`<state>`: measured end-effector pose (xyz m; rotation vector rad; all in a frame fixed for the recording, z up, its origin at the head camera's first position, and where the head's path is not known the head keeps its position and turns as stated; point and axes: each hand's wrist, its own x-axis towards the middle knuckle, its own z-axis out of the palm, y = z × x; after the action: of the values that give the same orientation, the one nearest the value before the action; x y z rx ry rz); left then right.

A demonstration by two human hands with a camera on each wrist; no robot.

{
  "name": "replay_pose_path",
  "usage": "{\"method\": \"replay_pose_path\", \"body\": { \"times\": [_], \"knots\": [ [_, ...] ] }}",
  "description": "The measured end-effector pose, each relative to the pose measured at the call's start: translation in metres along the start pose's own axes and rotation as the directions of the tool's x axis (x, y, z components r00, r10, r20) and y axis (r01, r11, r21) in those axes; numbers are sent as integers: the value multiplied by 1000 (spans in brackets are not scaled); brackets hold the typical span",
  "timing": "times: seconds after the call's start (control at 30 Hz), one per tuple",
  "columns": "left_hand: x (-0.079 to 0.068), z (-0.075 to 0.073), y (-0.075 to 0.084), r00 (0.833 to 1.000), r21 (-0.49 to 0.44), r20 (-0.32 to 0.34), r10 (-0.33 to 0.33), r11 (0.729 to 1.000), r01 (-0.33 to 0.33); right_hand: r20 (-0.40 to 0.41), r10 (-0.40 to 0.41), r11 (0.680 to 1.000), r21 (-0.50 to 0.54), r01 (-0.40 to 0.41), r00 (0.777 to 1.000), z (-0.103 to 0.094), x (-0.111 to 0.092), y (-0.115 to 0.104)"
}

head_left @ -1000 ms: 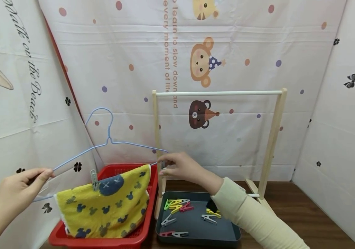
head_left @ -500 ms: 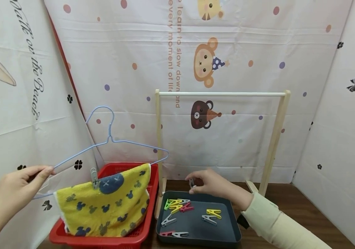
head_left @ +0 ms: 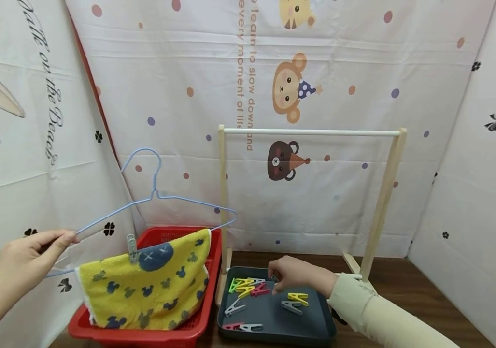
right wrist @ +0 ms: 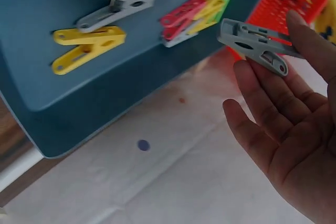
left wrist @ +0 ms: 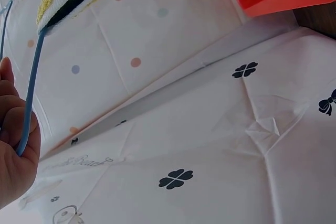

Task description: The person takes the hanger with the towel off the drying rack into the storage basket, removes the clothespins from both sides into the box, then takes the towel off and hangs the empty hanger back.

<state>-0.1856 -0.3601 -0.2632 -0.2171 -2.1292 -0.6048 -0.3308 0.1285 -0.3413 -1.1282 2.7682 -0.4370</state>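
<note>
My left hand (head_left: 28, 263) grips the left end of a blue wire hanger (head_left: 113, 212). Over the hanger's lower bar hangs a yellow towel (head_left: 152, 295) with blue mouse-head prints, and a grey clothespin (head_left: 132, 249) stands clipped at its top edge. In the left wrist view the wire (left wrist: 33, 85) runs through the curled fingers. My right hand (head_left: 295, 273) is over the dark tray (head_left: 274, 333), pinching another grey clothespin (right wrist: 257, 45) between thumb and fingers. Several yellow, red, green and grey clothespins (head_left: 246, 290) lie in the tray.
Behind the towel stands a red basket (head_left: 156, 237). A wooden rack with a white top rail (head_left: 308, 132) rises behind the tray on the brown table (head_left: 421, 290). Printed white sheets (head_left: 187, 48) close off the back and both sides.
My right hand has left the hanger's right end and moved right and down to the tray with a grey clothespin. The left hand and the hanger have stayed nearly still.
</note>
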Motion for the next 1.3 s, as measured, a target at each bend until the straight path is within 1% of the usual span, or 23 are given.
{"method": "replay_pose_path", "body": {
  "times": [0.17, 0.23, 0.37, 0.5, 0.7, 0.93, 1.07, 1.1, 1.17, 1.3],
  "knots": [
    [-1, -1, 0, 1000, 20, 20, -11, 1000, 10, 48, 1, 1000, -3, -1, 999, 12, 12, 8],
    [0, 0, 2, 1000, 28, 21, -3, 1000, 3, 71, 12, 1000, -12, -11, 997, 18, 17, 10],
    [0, 2, 3, 1000, 17, 18, 5, 1000, -5, 101, 24, 996, -87, -16, 995, 31, 27, 7],
    [1, 4, 4, 1000, 19, 15, 9, 1000, -9, 132, 34, 986, -168, -11, 991, 42, 34, 2],
    [0, 5, 5, 1000, 28, 8, 9, 1000, -9, 171, 32, 967, -254, 13, 985, 57, 45, 5],
    [0, 5, 3, 1000, 15, -14, 27, 1000, -27, 196, 49, 958, -287, 9, 979, 63, 51, 2],
    [0, 6, 2, 999, 19, -15, 29, 999, -28, 206, 48, 960, -278, 11, 977, 63, 53, 1],
    [0, 6, 2, 999, 18, -16, 29, 999, -28, 207, 31, 957, -287, 30, 978, 64, 53, 4],
    [-1, 6, 2, 1000, 16, -14, 27, 1000, -26, 210, 34, 961, -276, 25, 977, 64, 53, 4],
    [0, 5, 2, 999, 18, -11, 31, 999, -31, 201, 38, 957, -290, 23, 979, 65, 52, 3]
  ]
}}
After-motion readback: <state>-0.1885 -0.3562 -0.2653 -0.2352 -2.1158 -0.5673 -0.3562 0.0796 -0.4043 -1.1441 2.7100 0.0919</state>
